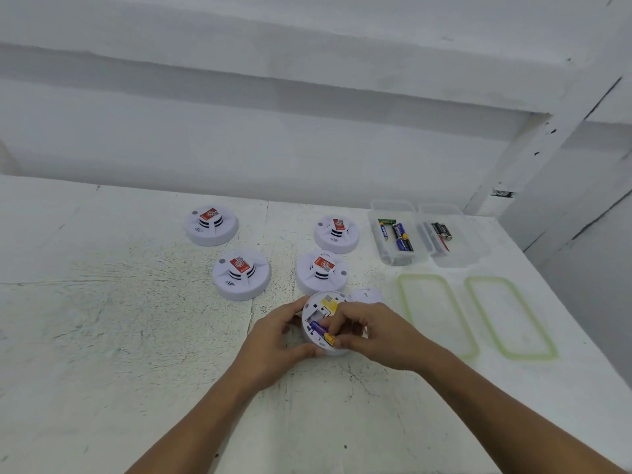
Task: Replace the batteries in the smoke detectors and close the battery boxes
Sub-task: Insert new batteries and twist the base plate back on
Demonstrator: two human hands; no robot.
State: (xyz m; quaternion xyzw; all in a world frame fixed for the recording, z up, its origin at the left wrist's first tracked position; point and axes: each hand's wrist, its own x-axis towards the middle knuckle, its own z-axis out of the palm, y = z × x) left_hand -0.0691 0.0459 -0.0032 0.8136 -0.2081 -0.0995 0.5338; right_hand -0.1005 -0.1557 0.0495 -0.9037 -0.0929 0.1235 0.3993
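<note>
Steadiness matters: our left hand (287,333) clasps the upturned smoke detector (313,311) by its rim while our right hand (369,331) pinches the battery (318,328) in its open box.

detectors (242,273) left, battery boxes (396,234) right

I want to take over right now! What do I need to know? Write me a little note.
Left hand holds the upside-down smoke detector steady.
Right hand pinches a blue and yellow battery at its open slot.
A loose white cover lies just behind.
Four more detectors sit face up; whether they are finished, I cannot tell.
Other batteries are in two clear boxes.
Left: seat this battery, close the cover.
</note>
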